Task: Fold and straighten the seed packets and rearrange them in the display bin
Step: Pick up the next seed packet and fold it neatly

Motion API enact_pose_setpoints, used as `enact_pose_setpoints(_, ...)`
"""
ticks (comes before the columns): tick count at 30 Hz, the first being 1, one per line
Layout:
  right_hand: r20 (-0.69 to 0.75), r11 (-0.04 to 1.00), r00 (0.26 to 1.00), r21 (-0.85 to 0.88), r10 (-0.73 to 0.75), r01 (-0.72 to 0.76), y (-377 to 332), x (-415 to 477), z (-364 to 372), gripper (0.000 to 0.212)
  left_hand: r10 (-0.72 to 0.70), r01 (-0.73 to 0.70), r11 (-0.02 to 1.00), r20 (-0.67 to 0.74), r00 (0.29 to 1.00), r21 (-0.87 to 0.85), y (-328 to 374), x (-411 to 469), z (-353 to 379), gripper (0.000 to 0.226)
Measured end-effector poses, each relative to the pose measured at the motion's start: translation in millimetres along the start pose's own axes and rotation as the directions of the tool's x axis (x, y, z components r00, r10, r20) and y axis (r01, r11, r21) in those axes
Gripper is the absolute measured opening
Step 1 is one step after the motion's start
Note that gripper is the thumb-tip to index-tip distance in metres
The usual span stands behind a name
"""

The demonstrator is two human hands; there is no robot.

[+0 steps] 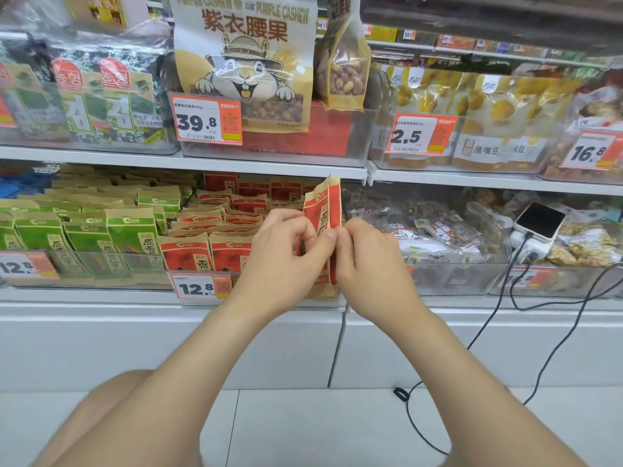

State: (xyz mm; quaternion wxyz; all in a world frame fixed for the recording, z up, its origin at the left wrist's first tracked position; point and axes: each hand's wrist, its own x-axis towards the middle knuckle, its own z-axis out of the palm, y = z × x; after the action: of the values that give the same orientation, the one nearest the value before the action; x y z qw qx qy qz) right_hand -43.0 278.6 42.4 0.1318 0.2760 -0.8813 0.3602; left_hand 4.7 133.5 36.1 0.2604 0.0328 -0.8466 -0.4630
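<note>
A red and tan seed packet [323, 210] stands upright in front of the lower shelf, folded lengthwise along its middle. My left hand [286, 251] pinches its left side with thumb and fingers. My right hand [367, 261] pinches its right edge, thumb tips of both hands nearly meeting. Behind the hands sits a clear display bin [202, 264] packed with several rows of the same red packets [215, 224]. The lower part of the held packet is hidden by my hands.
Green seed packets [101, 227] fill the bin to the left. A bin of mixed snack bags [438, 230] is on the right, with a phone [539, 220] on a charger and a black cable [488, 325] hanging down. Upper shelf holds cashew bags [246, 62].
</note>
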Motion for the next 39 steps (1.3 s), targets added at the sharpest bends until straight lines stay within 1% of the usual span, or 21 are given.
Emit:
enact_pose_setpoints(2, -0.02, 0.997, 0.999, 0.07, 0.031, -0.03, -2.2, 1.3, -0.6, 0.039, 0.063, -0.064, 0.998, 0.026, 0.998, 0.024, -3.0, 1.5, -1.4, 0.04)
enact_pose_setpoints(4, -0.026, 0.987, 0.998, 0.15, 0.064, -0.059, -1.5, 4.4, -1.2, 0.043, 0.093, -0.095, 0.995, 0.07, 0.993, 0.024, -4.3, 2.6, -2.5, 0.043)
enact_pose_setpoints(6, -0.016, 0.975, 0.997, 0.213, 0.071, -0.066, -0.6, 5.3, -0.6, 0.044, 0.097, -0.102, 0.994, 0.095, 0.991, 0.045, -3.2, 1.7, -2.7, 0.043)
enact_pose_setpoints(10, -0.016, 0.95, 0.998, 0.306, 0.063, -0.055, 1.4, 5.7, 0.7, 0.042, 0.1, -0.105, 0.993, 0.101, 0.99, 0.045, -4.7, 2.2, -2.1, 0.04)
enact_pose_setpoints(12, 0.042, 0.91, 0.995, 0.401, 0.091, -0.1, 1.0, 5.6, -2.9, 0.041, 0.076, -0.079, 0.996, 0.087, 0.993, 0.033, -6.0, 3.5, -2.4, 0.041)
enact_pose_setpoints(13, 0.093, 0.894, 0.99, 0.428, 0.103, -0.133, 1.3, 5.2, -6.6, 0.04, 0.056, -0.058, 0.998, 0.073, 0.996, 0.023, -6.3, 4.0, -2.6, 0.042)
enact_pose_setpoints(16, 0.259, 0.908, 0.964, 0.386, 0.063, -0.163, 0.8, 0.4, -15.4, 0.035, 0.009, -0.009, 1.0, 0.027, 1.0, 0.009, -5.8, 5.1, -3.7, 0.044)
enact_pose_setpoints(17, 0.286, 0.912, 0.957, 0.378, 0.046, -0.157, 0.3, -1.1, -16.5, 0.035, -0.001, 0.001, 1.0, 0.016, 1.0, 0.004, -5.9, 5.7, -4.6, 0.045)
enact_pose_setpoints(19, 0.256, 0.915, 0.966, 0.379, 0.039, -0.137, 1.6, -0.9, -15.5, 0.034, -0.02, 0.021, 0.999, 0.005, 1.0, -0.028, -5.1, 6.3, -7.7, 0.046)
enact_pose_setpoints(22, 0.133, 0.936, 0.99, 0.342, 0.037, -0.08, 5.7, 2.0, -13.2, 0.034, -0.032, 0.034, 0.996, 0.028, 0.999, -0.08, -0.4, 4.3, -12.8, 0.044)
enact_pose_setpoints(24, 0.086, 0.96, 0.996, 0.279, 0.005, -0.028, 8.4, 2.5, -13.0, 0.034, -0.012, 0.017, 0.997, 0.066, 0.998, -0.072, 2.7, 1.8, -12.9, 0.04)
enact_pose_setpoints(27, 0.067, 0.989, 0.996, 0.139, -0.062, 0.052, 10.2, 0.5, -12.1, 0.034, 0.02, -0.016, 0.999, 0.078, 0.997, -0.046, 2.5, 0.5, -10.5, 0.035)
enact_pose_setpoints(29, 0.052, 0.993, 0.993, 0.059, -0.106, 0.103, 10.2, 0.1, -11.7, 0.036, 0.054, -0.052, 0.999, 0.103, 0.993, -0.015, 1.3, 1.6, -9.7, 0.035)
enact_pose_setpoints(30, 0.049, 0.992, 0.992, 0.047, -0.118, 0.115, 11.4, 0.7, -11.5, 0.037, 0.076, -0.076, 0.997, 0.131, 0.988, -0.006, 0.6, 2.2, -9.9, 0.038)
enact_pose_setpoints(32, 0.044, 0.99, 0.992, 0.076, -0.122, 0.119, 14.5, 2.6, -12.8, 0.036, 0.144, -0.148, 0.989, 0.192, 0.971, 0.007, 0.2, 2.4, -10.4, 0.045)
enact_pose_setpoints(34, 0.058, 0.977, 0.992, 0.191, -0.109, 0.096, 18.3, 5.5, -15.1, 0.035, 0.199, -0.206, 0.978, 0.222, 0.955, 0.009, -0.5, 2.3, -10.8, 0.043)
enact_pose_setpoints(37, 0.103, 0.917, 0.99, 0.396, -0.098, 0.049, 21.8, 7.5, -18.3, 0.034, 0.213, -0.214, 0.977, 0.205, 0.955, -0.016, -0.9, 1.7, -10.2, 0.034)
enact_pose_setpoints(39, 0.086, 0.91, 0.989, 0.407, -0.119, 0.074, 23.0, 8.0, -18.5, 0.034, 0.201, -0.199, 0.98, 0.196, 0.96, -0.028, 1.3, 0.4, -10.0, 0.034)
